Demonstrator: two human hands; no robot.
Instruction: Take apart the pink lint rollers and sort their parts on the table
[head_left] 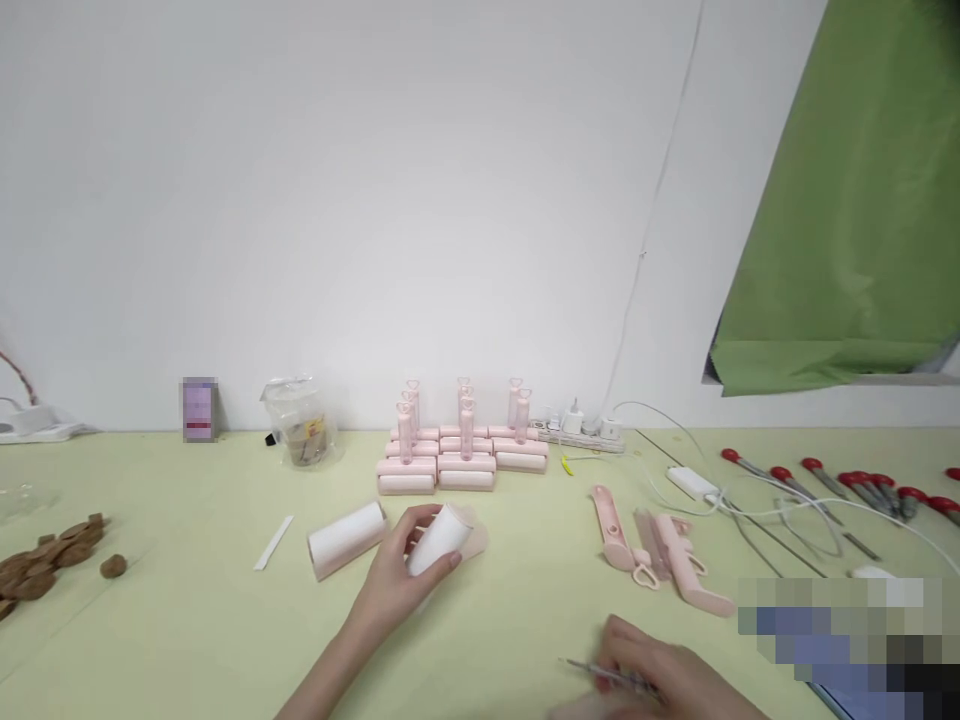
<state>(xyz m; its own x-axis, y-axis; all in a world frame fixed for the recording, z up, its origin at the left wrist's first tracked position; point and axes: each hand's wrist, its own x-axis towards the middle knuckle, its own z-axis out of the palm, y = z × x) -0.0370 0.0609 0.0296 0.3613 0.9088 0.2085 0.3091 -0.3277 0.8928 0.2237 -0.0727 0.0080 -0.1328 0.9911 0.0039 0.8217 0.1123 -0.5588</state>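
Observation:
My left hand (405,562) is closed around a white lint-roller refill (441,540), holding it tilted just above the table. A pale pink, translucent piece (474,535) shows behind that roll. To the left of this hand another white refill roll (346,540) lies on its side. My right hand (649,660), near the front edge of the view, grips a thin pointed metal tool (600,670); its exact kind is blurred. Beyond the right hand lie a pink lint-roller handle part (613,530) and a pink roller frame (686,565).
Several assembled pink lint rollers (466,465) stand against the wall. A power strip (581,438) with cables is right of them, and red-ended tools (814,485) lie farther right. A plastic cup (304,430), a white strip (273,543) and brown pieces (45,570) are at left.

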